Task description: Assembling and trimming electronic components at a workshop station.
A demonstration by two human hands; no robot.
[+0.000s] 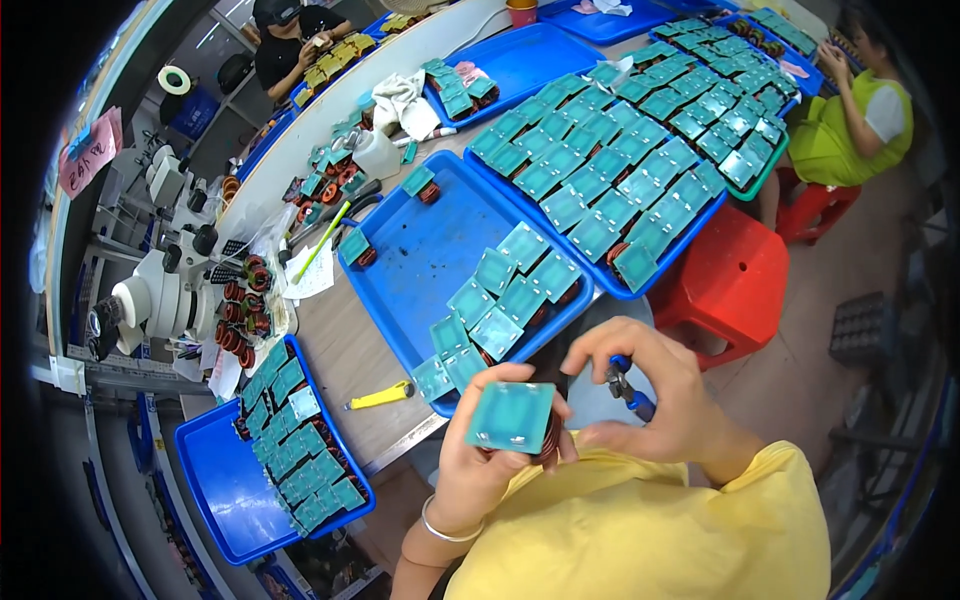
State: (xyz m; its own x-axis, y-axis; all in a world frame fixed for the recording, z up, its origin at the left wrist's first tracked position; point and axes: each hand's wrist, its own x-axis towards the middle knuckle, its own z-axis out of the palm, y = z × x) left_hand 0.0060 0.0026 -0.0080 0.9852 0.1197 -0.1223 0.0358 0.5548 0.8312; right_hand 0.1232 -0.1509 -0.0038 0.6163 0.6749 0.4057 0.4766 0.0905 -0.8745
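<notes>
My left hand (480, 465), with a silver bangle on its wrist, is closed round a copper-wound coil (549, 440) capped with a square teal board (510, 417). The board faces up, and the fingers grip the part by its sides. Just to the right, my right hand (670, 400) is curled around a pair of small blue-handled cutting pliers (630, 388). The metal joint of the pliers shows between thumb and fingers, while part of the handles is hidden in the palm. My right fingertips are apart from the coil.
In front lies a blue tray (400, 270) with several teal-topped coils. Fuller trays (630, 292) stand at right, another (220, 490) at lower left. A yellow utility knife (380, 396) rests on the table. Red stool (730, 280), microscopes (160, 295) and two other people (850, 130) are around.
</notes>
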